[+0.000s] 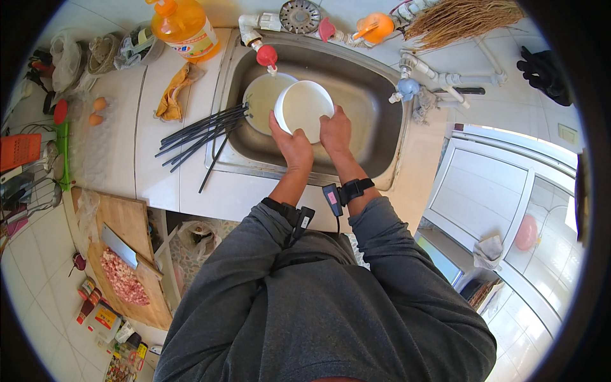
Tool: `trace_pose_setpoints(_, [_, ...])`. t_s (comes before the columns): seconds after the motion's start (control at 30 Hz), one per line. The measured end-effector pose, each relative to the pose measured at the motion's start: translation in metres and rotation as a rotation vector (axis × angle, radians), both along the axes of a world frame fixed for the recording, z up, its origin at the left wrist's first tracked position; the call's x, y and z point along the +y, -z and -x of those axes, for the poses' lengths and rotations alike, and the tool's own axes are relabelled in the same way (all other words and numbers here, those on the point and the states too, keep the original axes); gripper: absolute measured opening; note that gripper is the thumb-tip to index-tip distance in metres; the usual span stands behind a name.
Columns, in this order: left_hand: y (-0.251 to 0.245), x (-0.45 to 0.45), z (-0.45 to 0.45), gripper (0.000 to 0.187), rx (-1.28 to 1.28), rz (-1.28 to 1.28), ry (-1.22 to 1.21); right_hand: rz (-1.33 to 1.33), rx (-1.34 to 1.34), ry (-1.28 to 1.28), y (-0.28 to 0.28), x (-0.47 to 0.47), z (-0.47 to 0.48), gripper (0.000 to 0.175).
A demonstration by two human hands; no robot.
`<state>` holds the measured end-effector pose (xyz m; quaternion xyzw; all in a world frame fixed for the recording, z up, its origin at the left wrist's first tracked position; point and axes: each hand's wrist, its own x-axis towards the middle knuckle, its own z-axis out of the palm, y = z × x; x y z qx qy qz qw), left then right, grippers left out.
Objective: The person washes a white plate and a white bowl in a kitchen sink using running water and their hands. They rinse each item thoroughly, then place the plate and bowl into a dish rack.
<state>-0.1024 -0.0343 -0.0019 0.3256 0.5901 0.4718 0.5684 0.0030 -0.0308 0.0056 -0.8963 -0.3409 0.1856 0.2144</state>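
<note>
A round white bowl [308, 107] is held over the steel sink [386, 164] by both hands. My left hand [293, 145] grips its left and near rim, while my right hand [336, 128] holds the right side. Pale liquid or the plain bowl bottom shows inside; I cannot tell which. Beneath and to the left, a larger round basin [261, 98] with cloudy liquid rests in the sink below a red-handled tap [267, 57]. Several black chopsticks [198, 136] lie over the sink's left edge, their far ends at the basin's rim.
An orange soap bottle [188, 33] and a yellow cloth [174, 95] are on the counter, left of the sink. Two eggs [98, 111] sit farther left. A cleaver [119, 244] and chopped meat [121, 277] lie on a wooden board [148, 305]. A blue-handled tap [408, 89] is at right.
</note>
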Motion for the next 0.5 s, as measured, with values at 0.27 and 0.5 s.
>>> trace_pose_setpoints(0.27, [-0.008, 0.006, -0.004, 0.079, -0.170, 0.103, -0.086, -0.063, 0.109, -0.047, 0.009, -0.005, -0.004, 0.039])
trace_pose_setpoints(0.5, [-0.012, 0.010, -0.001, 0.081, -0.166, 0.113, -0.068, -0.104, 0.083, -0.044, 0.003, -0.010, 0.011, 0.039])
